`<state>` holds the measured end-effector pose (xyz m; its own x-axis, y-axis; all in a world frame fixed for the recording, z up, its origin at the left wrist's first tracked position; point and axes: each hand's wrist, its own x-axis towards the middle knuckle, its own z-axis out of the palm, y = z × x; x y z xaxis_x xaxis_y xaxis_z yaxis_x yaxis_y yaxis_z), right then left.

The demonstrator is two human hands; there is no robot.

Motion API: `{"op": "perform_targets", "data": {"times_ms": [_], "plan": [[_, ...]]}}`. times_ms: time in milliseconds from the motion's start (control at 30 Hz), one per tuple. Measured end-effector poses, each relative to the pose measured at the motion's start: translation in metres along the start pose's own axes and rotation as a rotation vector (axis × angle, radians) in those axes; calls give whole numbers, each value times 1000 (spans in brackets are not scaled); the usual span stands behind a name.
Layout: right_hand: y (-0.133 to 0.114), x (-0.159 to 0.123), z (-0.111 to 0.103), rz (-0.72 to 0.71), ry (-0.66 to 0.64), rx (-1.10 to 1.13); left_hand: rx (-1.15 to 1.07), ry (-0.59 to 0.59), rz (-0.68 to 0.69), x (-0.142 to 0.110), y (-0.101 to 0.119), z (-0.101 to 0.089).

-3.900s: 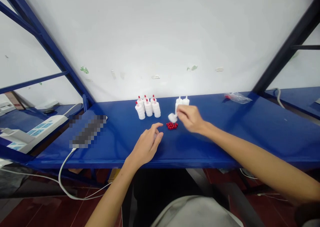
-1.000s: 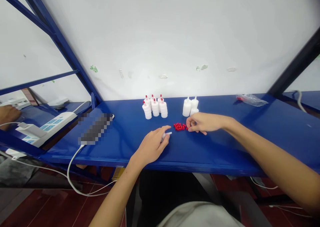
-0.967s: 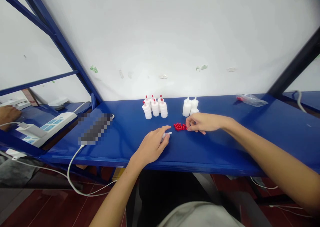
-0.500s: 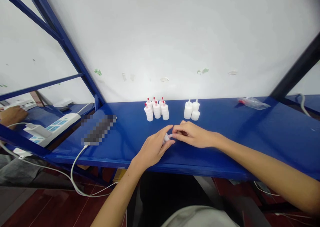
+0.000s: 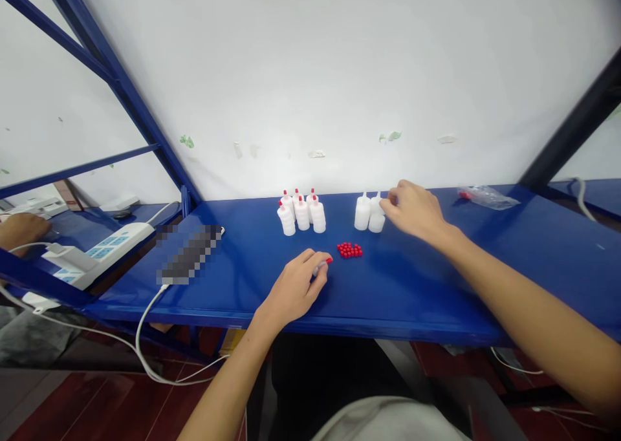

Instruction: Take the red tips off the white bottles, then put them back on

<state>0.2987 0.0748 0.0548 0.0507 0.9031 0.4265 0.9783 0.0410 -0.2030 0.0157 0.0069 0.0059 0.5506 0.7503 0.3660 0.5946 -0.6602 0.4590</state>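
Observation:
My left hand (image 5: 294, 286) rests on the blue shelf (image 5: 436, 279) with its fingers curled round a small white bottle whose red cap (image 5: 328, 260) pokes out to the right. A heap of loose red caps (image 5: 350, 250) lies just right of it. My right hand (image 5: 413, 209) reaches to the back, fingertips at the uncapped white bottles (image 5: 369, 213); whether it grips one I cannot make out. Several capped bottles (image 5: 301, 212) stand together to the left of those.
A blurred-out object (image 5: 187, 253) with a white cable lies on the shelf's left. A white power strip (image 5: 92, 250) sits on the neighbouring shelf, where another person's hand (image 5: 19, 227) shows. A clear plastic bag (image 5: 485, 196) lies at the back right.
My right hand met the left over the held bottle, whose tip now carries a red cap, then moved back to the uncapped bottles. The left hand stayed in place.

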Motion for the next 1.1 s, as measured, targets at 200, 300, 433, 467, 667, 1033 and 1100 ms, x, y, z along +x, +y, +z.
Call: {"op": "perform_targets", "data": {"times_ms": [200,300,433,467,667,1033,1100], "plan": [[1,1,6,25,-37,-11,114,3,13,0,2,-2],[-2,-2,0,-111,107,46,76,15,9,-1,3,-2],[-25,-22,-3,-459,-2,255,57,82,-3,0,1,1],[-33,-29,-1,-528,-91,328,53,99,-3,0,1,2],[-72,-63,13,-803,-379,432,-74,157,87,2,-2,6],[-67,-59,16,-679,-368,648,6,170,119,-2,-1,5],[-61,-53,12,-646,-375,672,11,192,98,-2,-1,5]]}}
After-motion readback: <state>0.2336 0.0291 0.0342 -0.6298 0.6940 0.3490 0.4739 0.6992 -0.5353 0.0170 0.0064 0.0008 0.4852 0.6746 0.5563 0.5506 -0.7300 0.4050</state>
